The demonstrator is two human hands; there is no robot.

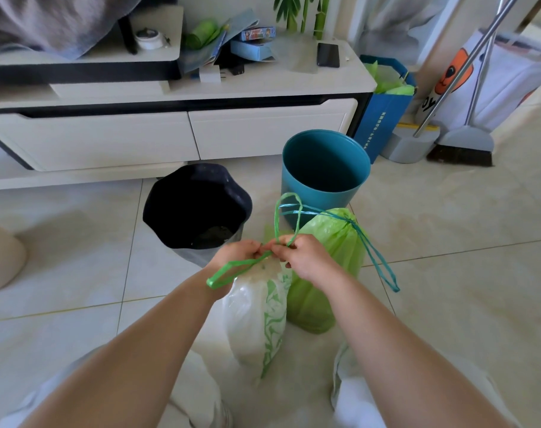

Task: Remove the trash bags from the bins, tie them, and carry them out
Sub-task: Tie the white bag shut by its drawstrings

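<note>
White trash bag (pixel 256 316) stands upright on the floor right below our hands, its neck at 12 o'clock. Left hand (pixel 236 254) and right hand (pixel 303 257) both pinch its green drawstring (pixel 229 273), loops trailing to 8 and 12, so we'd guess pulling apart cinches the knot.

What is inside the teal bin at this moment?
The teal bin shows only its bare inner wall, with no liner visible. Its floor is hidden by the near rim and by the green bag standing in front, so small leftovers cannot be ruled out.
</note>
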